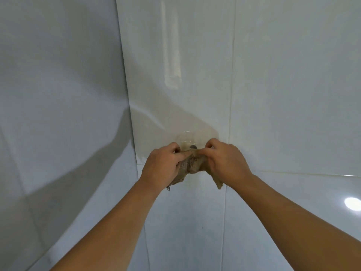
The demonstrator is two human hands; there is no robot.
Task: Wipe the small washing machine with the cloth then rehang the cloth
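A beige-brown cloth (193,163) is stretched between both hands at a clear adhesive wall hook (186,140) on the white tiled wall. My left hand (164,165) pinches the cloth's top edge on the left of the hook. My right hand (224,159) pinches the same edge on the right. The dark tip of the hook (193,147) shows just above the cloth's edge. Frayed ends of the cloth hang below each hand. The washing machine is not in view.
White glossy tiles (283,94) fill the view, with a wall corner (127,85) running down on the left. A bright light reflection (352,203) sits on the tile at the lower right.
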